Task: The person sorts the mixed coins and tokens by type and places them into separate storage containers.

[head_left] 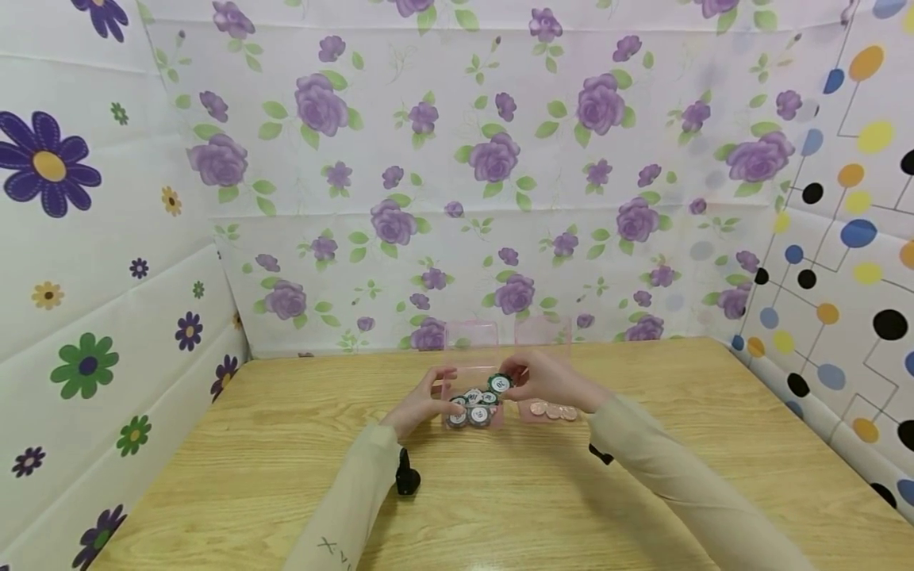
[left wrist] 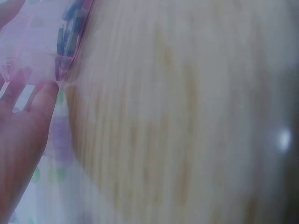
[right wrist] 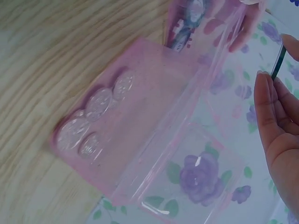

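A clear pink box (head_left: 472, 374) with its lid raised stands at the middle of the table, holding several green, white and dark poker chips (head_left: 473, 399). My left hand (head_left: 421, 403) grips its left side, thumb at the front and fingers behind; the left wrist view has these fingers (left wrist: 39, 105) against the pink wall. Above the box's right side, my right hand (head_left: 546, 379) pinches a green-edged poker chip (head_left: 501, 384), which appears edge-on in the right wrist view. A second pink box (right wrist: 154, 88), also with lid raised, stands just right and contains several copper-coloured coins (head_left: 553, 410).
The wooden table (head_left: 485, 507) runs back to a wall covering with purple flowers (head_left: 493, 159). Patterned side panels stand left and right. Each wrist wears a black camera; the left one (head_left: 407, 476) hangs below the cuff.
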Demonstrator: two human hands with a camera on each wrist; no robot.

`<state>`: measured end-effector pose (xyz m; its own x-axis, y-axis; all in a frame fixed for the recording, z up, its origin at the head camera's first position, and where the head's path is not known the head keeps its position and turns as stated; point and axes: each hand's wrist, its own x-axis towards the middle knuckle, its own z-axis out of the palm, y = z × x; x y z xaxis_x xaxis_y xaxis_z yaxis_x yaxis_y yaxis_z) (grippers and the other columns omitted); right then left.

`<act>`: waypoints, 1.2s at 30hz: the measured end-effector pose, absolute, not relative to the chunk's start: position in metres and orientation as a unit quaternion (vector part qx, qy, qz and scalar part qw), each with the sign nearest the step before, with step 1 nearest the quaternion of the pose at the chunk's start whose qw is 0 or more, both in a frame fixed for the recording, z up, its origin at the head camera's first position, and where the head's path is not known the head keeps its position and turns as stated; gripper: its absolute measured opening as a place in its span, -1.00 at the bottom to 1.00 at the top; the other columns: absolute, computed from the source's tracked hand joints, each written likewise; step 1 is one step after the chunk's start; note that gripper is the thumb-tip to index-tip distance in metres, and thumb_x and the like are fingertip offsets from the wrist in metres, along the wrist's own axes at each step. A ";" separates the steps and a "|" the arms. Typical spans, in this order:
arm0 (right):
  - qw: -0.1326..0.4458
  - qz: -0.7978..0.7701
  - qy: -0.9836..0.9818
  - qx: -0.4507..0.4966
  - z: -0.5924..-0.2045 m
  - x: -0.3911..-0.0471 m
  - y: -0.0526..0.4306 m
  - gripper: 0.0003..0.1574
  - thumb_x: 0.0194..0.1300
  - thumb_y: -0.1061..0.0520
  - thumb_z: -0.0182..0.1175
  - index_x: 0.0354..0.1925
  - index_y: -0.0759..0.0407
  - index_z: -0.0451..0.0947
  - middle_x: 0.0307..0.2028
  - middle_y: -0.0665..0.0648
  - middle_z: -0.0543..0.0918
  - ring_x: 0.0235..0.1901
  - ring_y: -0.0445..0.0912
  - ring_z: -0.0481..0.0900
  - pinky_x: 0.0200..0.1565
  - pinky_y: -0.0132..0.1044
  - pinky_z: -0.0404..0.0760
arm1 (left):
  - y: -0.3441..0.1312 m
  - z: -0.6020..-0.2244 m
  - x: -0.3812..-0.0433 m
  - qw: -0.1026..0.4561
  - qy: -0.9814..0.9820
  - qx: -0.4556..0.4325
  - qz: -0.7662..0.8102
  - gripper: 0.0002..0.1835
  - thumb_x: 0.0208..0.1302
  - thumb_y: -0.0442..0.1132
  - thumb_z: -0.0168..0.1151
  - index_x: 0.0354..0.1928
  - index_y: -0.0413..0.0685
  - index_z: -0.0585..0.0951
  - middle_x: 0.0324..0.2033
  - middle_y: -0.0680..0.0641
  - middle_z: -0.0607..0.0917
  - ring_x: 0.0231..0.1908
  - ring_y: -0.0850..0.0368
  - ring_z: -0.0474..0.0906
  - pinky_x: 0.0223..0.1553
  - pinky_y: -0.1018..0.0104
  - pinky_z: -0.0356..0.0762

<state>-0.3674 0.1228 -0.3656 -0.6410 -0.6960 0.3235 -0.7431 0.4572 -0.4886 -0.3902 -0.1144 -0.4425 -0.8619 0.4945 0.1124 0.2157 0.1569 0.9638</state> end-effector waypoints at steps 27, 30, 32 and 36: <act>-0.020 0.345 -0.855 0.387 -0.362 -0.371 0.097 -0.57 -0.26 0.03 0.09 -0.35 0.24 0.34 -0.48 0.07 0.41 -0.49 -0.17 0.36 -0.50 -0.40 0.32 | -0.114 -0.445 -0.390 0.126 0.747 0.233 0.609 -0.28 -0.29 -0.21 0.16 -0.02 0.15 0.02 -0.07 0.08 0.07 -0.10 0.06 0.02 -0.29 0.20 0.15; -0.015 0.338 -0.862 0.377 -0.366 -0.376 0.097 -0.54 -0.26 0.00 0.09 -0.30 0.18 0.32 -0.45 0.03 0.41 -0.46 -0.18 0.36 -0.48 -0.38 0.33 | -0.115 -0.445 -0.391 0.129 0.747 0.236 0.609 -0.28 -0.28 -0.22 0.15 -0.02 0.16 0.02 -0.07 0.09 0.07 -0.10 0.07 0.02 -0.29 0.20 0.15; -0.013 0.340 -0.862 0.375 -0.369 -0.380 0.098 -0.51 -0.27 -0.03 0.09 -0.29 0.15 0.31 -0.44 0.00 0.41 -0.46 -0.17 0.36 -0.45 -0.35 0.32 | -0.115 -0.444 -0.392 0.131 0.746 0.237 0.608 -0.28 -0.27 -0.22 0.15 -0.02 0.16 0.01 -0.07 0.09 0.06 -0.10 0.07 0.01 -0.29 0.19 0.15; -0.002 0.333 -0.863 0.379 -0.372 -0.385 0.099 -0.49 -0.28 -0.05 0.08 -0.28 0.15 0.30 -0.42 0.00 0.39 -0.43 -0.07 0.36 -0.44 -0.34 0.32 | -0.116 -0.444 -0.392 0.129 0.747 0.238 0.608 -0.28 -0.27 -0.23 0.15 -0.01 0.15 0.01 -0.07 0.08 0.07 -0.10 0.06 0.01 -0.30 0.18 0.15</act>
<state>-0.3854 0.0991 -0.3717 -0.7133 -0.6553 0.2486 -0.6523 0.4910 -0.5774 -0.3924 -0.1155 -0.4438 -0.8532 0.5125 0.0969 0.1990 0.1482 0.9687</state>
